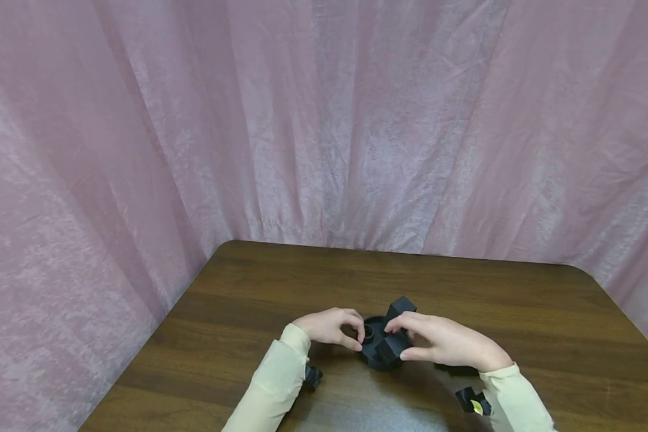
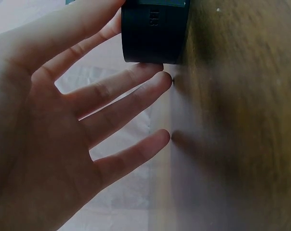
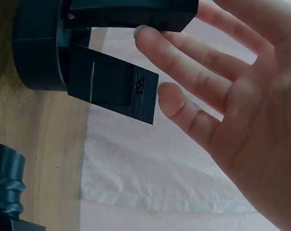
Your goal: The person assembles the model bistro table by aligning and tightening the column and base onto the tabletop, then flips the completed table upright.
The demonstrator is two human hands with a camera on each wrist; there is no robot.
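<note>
A round, shallow black plastic base (image 1: 377,361) sits on the table, with a raised ring inside it. Two black blocks stand up from it: a near block (image 1: 393,347) and a far block (image 1: 401,306). With thumb and forefinger my left hand (image 1: 330,327) pinches the base's left rim; in the left wrist view its other fingers stretch out beneath the curved wall (image 2: 155,36). My right hand (image 1: 453,341) holds the near block between thumb and fingers. In the right wrist view, the far block (image 3: 112,86) leans outward with raised marks on its face, beside the little fingertip.
Behind the right hand's underside, a dark part (image 1: 456,370) lies on the wooden table (image 1: 281,276); the right wrist view shows a ridged black cylinder (image 3: 6,178). Black wrist cameras hang at both cuffs. Pink curtains (image 1: 324,120) surround the table's back and sides.
</note>
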